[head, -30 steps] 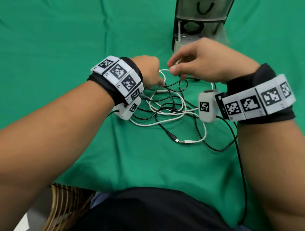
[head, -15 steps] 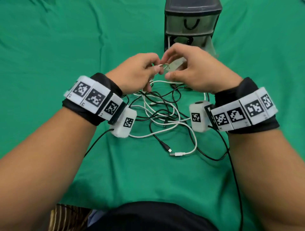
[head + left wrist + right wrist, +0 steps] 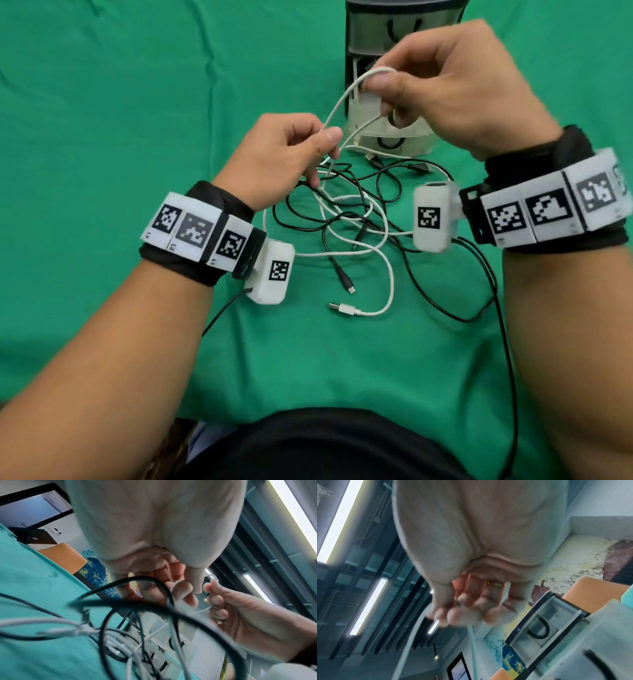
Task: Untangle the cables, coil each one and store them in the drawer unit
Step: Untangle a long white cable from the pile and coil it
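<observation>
The right hand (image 3: 455, 85) pinches a raised loop of the white cable (image 3: 337, 106) between thumb and fingers, in front of the drawer unit (image 3: 394, 31). The left hand (image 3: 281, 157) pinches the same cable lower down. The remaining length joins the black cables (image 3: 387, 178), tangled on the green-covered surface (image 3: 137, 102). Only the wrist views show the room: ceiling light strips (image 3: 339, 519) and an orange chair (image 3: 63, 557).

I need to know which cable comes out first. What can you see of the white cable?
The white cable is thin, smooth and flexible. The right hand pinches a raised loop of it; the left hand grips it lower. The rest lies on the green cloth, tangled with black cables, its USB plug free.
</observation>
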The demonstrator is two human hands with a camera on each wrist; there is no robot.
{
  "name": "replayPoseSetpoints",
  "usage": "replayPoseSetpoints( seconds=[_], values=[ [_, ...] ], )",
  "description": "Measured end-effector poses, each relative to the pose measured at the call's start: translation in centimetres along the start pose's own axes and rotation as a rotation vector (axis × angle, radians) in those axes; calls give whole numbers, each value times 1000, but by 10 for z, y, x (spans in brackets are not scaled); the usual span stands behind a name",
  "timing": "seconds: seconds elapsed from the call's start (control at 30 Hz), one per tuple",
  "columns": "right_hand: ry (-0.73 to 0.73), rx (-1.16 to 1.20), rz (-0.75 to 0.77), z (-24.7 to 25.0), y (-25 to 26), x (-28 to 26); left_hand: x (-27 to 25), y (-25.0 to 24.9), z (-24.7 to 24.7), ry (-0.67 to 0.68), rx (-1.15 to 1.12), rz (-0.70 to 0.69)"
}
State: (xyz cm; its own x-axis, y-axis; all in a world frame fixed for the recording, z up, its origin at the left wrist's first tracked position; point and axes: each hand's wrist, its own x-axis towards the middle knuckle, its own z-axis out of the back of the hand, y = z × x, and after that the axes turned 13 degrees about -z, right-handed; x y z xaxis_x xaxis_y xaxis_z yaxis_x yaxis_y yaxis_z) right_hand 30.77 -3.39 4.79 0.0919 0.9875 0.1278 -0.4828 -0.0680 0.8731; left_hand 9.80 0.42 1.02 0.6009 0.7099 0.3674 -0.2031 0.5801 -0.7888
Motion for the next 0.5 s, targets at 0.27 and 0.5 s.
replayPoseSetpoints(
  seconds=[0.27,0.5],
  values=[
    [-322,50,-80,21,-8,3,-11,10,2,-38,35,33],
    [-37,-498,-152,33,6,-13,-6,5,2,-276,82,-13]
  ],
)
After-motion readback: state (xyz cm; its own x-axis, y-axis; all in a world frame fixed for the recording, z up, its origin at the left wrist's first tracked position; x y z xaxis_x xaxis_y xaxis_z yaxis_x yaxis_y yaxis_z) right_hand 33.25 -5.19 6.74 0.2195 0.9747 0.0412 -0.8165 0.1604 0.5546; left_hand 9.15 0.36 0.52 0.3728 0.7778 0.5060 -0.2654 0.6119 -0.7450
